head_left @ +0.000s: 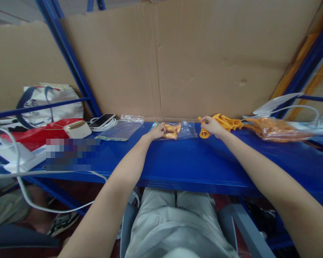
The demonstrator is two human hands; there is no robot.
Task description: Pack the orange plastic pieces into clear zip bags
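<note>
My left hand is closed on the left end of a clear plastic bag, which lies flat on the blue shelf. Inside that bag are several orange plastic pieces. To the right, my right hand has its fingers pinched around an orange horn-shaped plastic piece, its flared end pointing down. Just behind and right of this hand lies a loose pile of similar orange pieces.
Farther right sits a filled bag of orange pieces. Left of the hands are a flat clear bag, a phone on a coiled white cable, a red item and a white tote bag. A cardboard wall stands behind.
</note>
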